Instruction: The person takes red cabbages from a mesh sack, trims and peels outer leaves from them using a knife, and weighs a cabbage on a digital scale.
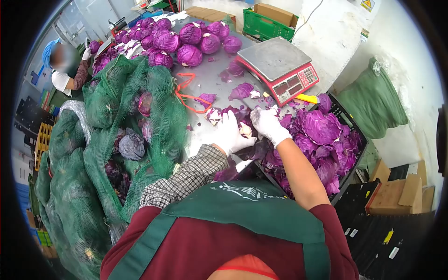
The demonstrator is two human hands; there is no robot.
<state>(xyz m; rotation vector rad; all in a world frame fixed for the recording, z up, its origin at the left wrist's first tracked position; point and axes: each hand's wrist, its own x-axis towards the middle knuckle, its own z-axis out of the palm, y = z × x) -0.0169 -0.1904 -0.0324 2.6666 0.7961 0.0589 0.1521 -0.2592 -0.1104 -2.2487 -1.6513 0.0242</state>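
Note:
Both my hands wear white gloves and work over red cabbage trimmings (242, 114) at the table's near edge. My left hand (228, 135) lies palm down on the scraps, fingers stretched forward and thumb out to the right, beside a pale cut cabbage piece (245, 130). Just right of it, my right hand (270, 125) has its fingers curled downward; whatever they grip is hidden. Loose purple leaves (319, 128) heap up in a black crate (357, 135) to the right of that hand.
Whole red cabbages (189, 55) are piled at the back of the table. A red scale (277, 67) stands right of them, a yellow handle (307, 98) before it. Green mesh sacks (161, 112) of cabbages bulge at left, with red string (184, 88). A co-worker (63, 70) stands far left.

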